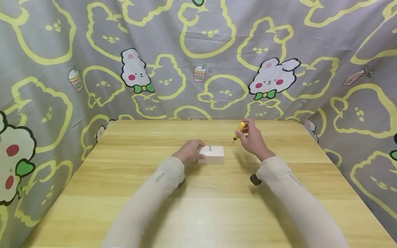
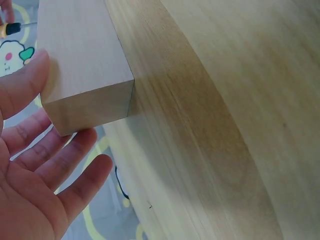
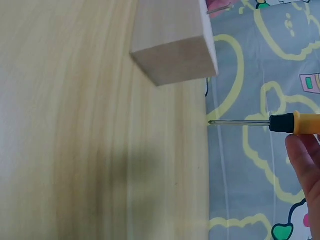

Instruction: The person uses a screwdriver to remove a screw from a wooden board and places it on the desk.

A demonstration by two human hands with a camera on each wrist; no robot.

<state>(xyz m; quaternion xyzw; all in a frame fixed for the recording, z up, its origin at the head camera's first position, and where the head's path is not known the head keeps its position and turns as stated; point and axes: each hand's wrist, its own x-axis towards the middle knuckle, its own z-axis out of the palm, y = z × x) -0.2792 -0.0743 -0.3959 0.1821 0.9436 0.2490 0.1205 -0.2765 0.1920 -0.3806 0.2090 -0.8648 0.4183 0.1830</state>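
A pale wooden block (image 1: 214,159) lies on the table, a small screw (image 1: 210,148) standing upright out of its top face. My left hand (image 1: 190,151) grips the block's left end. In the left wrist view the thumb presses one side of the block (image 2: 92,55) and fingertips reach its end. My right hand (image 1: 252,137) holds a screwdriver (image 1: 239,130) with a yellow handle and black collar, right of the block. Its bare shaft points down, the tip apart from block and screw. In the right wrist view the screwdriver (image 3: 282,123) shows a cross-shaped tip; most of the hand is out of frame.
The light wood-grain table (image 1: 204,213) spreads around both arms. A grey curtain (image 1: 167,41) with cartoon prints hangs behind the table's back edge and along both sides. A dark wrist device (image 1: 255,179) sits under the right cuff.
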